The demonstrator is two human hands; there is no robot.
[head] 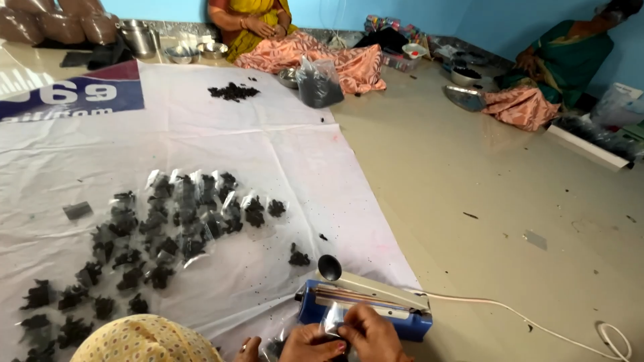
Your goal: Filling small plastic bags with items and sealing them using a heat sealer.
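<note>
1. Clear small pouch at near edge, pinched between left hand and right hand, just in front of blue heat sealer.
2. Left on white sheet: many filled pouches lie done.
3. Far: loose dark pile and bulk bag remain unpacked.

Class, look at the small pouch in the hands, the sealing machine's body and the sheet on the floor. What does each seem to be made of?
Small pouch: thin clear plastic film, glossy; it is see-through and catches light.
Sealing machine: probably painted metal, blue body with a pale lever arm and black knob.
Sheet: apparently white plastic or coated fabric, creased, slightly shiny.
</note>
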